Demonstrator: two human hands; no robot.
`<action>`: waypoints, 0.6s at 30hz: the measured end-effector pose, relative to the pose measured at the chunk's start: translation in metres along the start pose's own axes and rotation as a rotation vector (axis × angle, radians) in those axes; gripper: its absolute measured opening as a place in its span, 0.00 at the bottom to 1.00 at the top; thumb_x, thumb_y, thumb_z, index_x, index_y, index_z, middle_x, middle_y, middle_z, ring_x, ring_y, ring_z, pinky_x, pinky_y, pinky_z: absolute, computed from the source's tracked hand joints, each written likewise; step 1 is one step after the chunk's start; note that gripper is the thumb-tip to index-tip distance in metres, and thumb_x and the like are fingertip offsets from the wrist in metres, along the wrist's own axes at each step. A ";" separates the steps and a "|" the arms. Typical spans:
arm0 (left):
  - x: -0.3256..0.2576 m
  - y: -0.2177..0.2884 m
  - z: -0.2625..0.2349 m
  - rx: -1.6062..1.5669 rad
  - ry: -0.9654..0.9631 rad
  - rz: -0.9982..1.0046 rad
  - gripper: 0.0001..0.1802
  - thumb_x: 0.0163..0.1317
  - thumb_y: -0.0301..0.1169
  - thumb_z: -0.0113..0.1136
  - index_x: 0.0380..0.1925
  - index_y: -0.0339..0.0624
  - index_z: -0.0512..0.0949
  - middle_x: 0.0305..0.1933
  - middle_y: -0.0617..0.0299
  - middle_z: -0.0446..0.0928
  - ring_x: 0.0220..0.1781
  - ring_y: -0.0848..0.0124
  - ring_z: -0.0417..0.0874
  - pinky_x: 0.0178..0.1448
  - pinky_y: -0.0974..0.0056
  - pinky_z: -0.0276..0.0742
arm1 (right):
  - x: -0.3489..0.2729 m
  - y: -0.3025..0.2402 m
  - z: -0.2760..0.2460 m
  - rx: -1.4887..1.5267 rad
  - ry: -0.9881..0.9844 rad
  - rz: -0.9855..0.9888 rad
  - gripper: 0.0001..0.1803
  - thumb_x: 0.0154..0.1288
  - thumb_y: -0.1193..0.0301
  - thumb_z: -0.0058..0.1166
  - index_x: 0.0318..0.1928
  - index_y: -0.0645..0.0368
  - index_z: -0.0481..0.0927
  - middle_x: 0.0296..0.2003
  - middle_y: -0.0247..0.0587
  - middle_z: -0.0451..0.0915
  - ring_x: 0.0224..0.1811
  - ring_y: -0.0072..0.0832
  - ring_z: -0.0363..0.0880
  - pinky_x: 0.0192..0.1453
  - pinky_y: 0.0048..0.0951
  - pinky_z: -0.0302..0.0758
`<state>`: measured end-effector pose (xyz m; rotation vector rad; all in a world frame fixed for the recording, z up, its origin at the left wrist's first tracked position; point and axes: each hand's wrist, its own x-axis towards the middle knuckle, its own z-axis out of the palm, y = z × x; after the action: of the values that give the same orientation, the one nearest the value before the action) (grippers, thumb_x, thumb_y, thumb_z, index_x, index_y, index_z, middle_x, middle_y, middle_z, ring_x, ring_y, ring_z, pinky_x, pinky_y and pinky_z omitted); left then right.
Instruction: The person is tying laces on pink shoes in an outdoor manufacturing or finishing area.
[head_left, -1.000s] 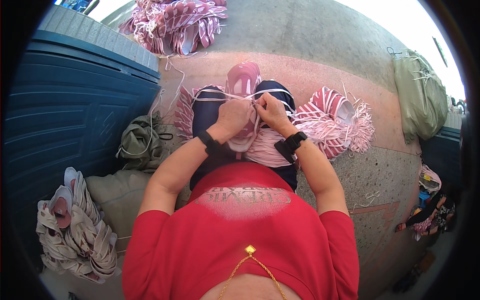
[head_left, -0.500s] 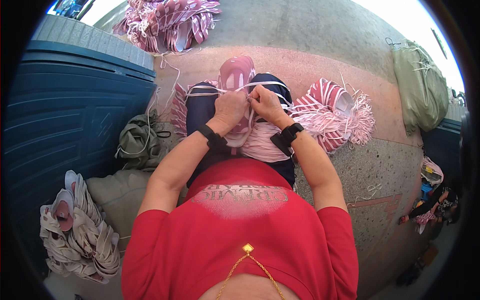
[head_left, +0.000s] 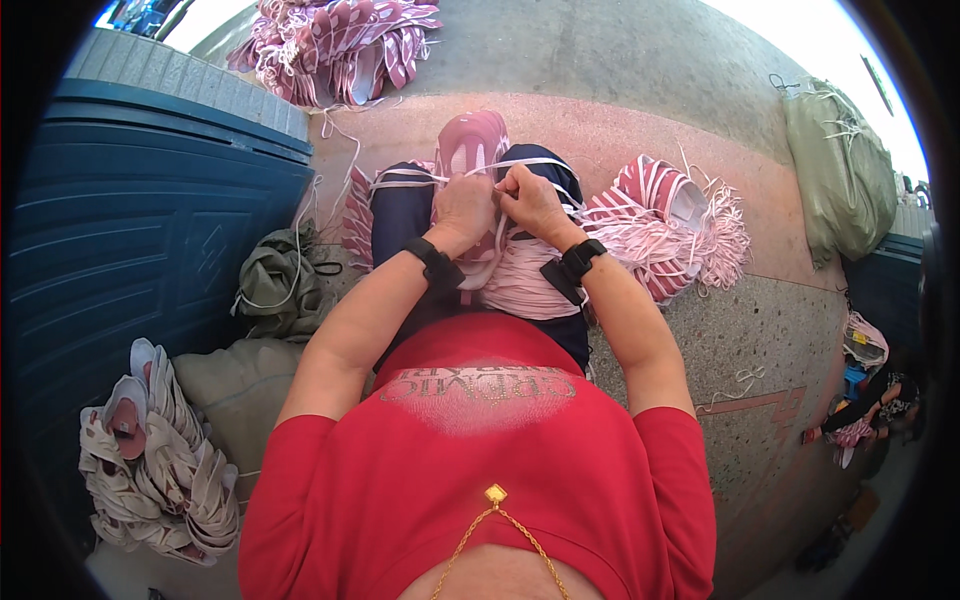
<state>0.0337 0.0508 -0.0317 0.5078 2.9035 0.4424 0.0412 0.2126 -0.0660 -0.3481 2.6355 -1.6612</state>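
A green sack [head_left: 838,170] is lying at two o'clock. Both hands, left hand [head_left: 463,207] and right hand [head_left: 530,200], are still pinching white straps [head_left: 520,165] over the pink shoe upper [head_left: 470,145], now slightly higher.

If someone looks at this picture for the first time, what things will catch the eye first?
First, the two hands, left hand and right hand, meet at the centre over a pink shoe upper on the lap, pulling white cord. Next, heaps of pink striped uppers: one heap right of the knees, another at the top. A beige pile lies lower left.
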 end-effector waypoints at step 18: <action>0.019 -0.023 -0.016 -0.216 -0.215 0.034 0.12 0.58 0.34 0.63 0.35 0.36 0.84 0.34 0.42 0.84 0.41 0.50 0.87 0.46 0.50 0.81 | 0.002 0.000 0.001 0.104 -0.036 0.071 0.11 0.55 0.73 0.60 0.37 0.62 0.75 0.30 0.53 0.82 0.34 0.48 0.82 0.39 0.42 0.76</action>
<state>0.0056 0.0329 -0.0254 0.5354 2.6071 0.6544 0.0392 0.2108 -0.0664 -0.2755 2.4934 -1.7446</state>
